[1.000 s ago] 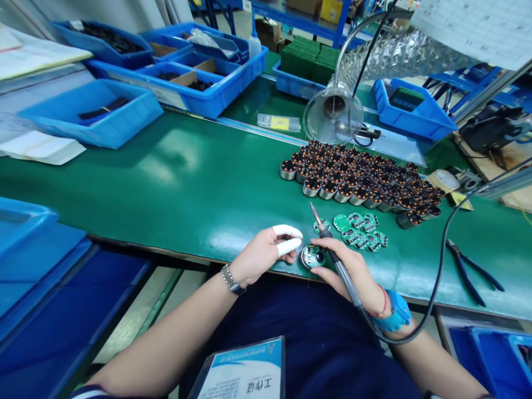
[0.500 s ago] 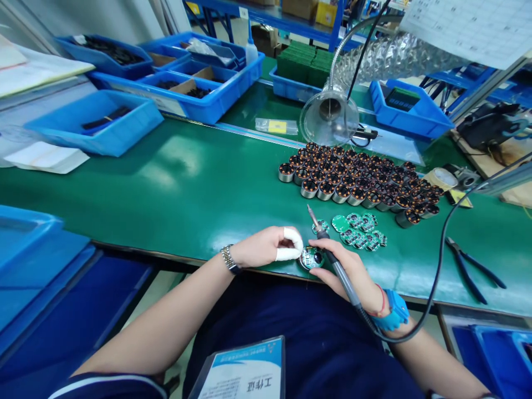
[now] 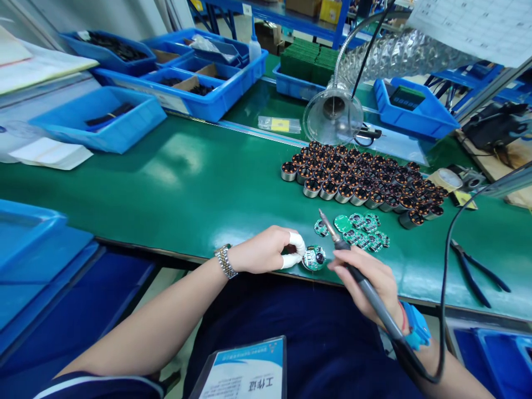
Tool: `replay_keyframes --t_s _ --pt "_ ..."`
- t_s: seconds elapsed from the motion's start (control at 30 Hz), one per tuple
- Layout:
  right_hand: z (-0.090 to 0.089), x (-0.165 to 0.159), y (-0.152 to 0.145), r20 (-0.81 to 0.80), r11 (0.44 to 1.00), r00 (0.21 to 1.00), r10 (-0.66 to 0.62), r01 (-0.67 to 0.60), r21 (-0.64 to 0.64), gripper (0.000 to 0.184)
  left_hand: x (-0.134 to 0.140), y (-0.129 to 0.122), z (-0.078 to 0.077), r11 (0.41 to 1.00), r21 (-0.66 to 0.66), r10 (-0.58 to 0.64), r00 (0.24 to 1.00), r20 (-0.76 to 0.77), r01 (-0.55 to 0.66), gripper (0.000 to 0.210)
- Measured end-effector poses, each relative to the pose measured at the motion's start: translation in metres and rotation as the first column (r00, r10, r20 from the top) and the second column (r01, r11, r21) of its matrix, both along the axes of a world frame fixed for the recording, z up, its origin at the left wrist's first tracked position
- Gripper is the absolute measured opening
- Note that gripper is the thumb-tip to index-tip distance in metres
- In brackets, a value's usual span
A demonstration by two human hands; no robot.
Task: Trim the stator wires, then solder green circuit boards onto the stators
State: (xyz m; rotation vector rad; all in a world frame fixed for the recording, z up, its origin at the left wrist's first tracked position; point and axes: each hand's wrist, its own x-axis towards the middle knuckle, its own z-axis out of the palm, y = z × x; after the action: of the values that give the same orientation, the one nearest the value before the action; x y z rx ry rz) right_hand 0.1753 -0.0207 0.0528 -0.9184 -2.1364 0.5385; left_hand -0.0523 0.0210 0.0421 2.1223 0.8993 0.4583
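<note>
Green table: (image 3: 195, 194) runs the whole width, and its near edge sits right up against the person's dark clothes.
Open room: big stretch of green left of the work, between the hands and the blue tray (image 3: 120, 136); way tighter on the right side.
Motor rings: (image 3: 344, 194) dozens packed in rows, beyond the hands and right of centre, walling off the far side there.
Left hand: (image 3: 268, 250) thumb and first finger in white covers, tips pinched together on the round board's left rim.
Right hand: (image 3: 369, 280) fingers wrapped round the soldering iron (image 3: 374, 299), fingertips just off the board's right side, a slim gap between.
Iron tip: points up and away, over the table between the lone board (image 3: 321, 228) and the loose pile, not on the round board.
Pliers: (image 3: 469, 271) off to the right, handles spread toward the near edge, well apart from the hand.
Loose boards: (image 3: 361, 240) little green pile between the rings and right hand.
Round board: (image 3: 314, 258) between both hands, right by the near edge.
</note>
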Motion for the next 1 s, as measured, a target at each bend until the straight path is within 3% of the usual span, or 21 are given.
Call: replay_keyframes --t_s 0.13,0.23,0.53,0.87,1.0 --pt "0.020 0.006 -0.010 -0.021 0.995 1.000 0.024 -0.022 0.095 0.041 0.000 0.001 -0.001 1.000 -0.012 -0.010 1.000 0.001 0.010 0.014" --pt "0.027 0.006 -0.016 -0.025 0.995 0.996 0.083 -0.082 0.054 0.033 0.000 0.001 -0.001 1.000 -0.017 -0.002 1.000 0.010 0.002 0.012" --pt "0.013 0.005 -0.019 -0.015 0.988 0.988 0.152 -0.152 -0.031 0.035 0.001 0.001 -0.002 0.999 -0.032 0.007 1.000 -0.017 -0.008 0.013" --pt "0.019 0.002 -0.018 -0.005 0.986 0.986 0.164 -0.164 -0.017 0.036 0.002 0.001 -0.001 0.998 -0.053 0.037 0.999 0.000 -0.037 0.014" --pt "0.021 0.007 -0.016 -0.046 0.996 0.995 0.086 -0.085 0.023 0.036 0.002 0.000 0.000 0.998 -0.049 0.028 1.000 -0.014 -0.029 0.015"
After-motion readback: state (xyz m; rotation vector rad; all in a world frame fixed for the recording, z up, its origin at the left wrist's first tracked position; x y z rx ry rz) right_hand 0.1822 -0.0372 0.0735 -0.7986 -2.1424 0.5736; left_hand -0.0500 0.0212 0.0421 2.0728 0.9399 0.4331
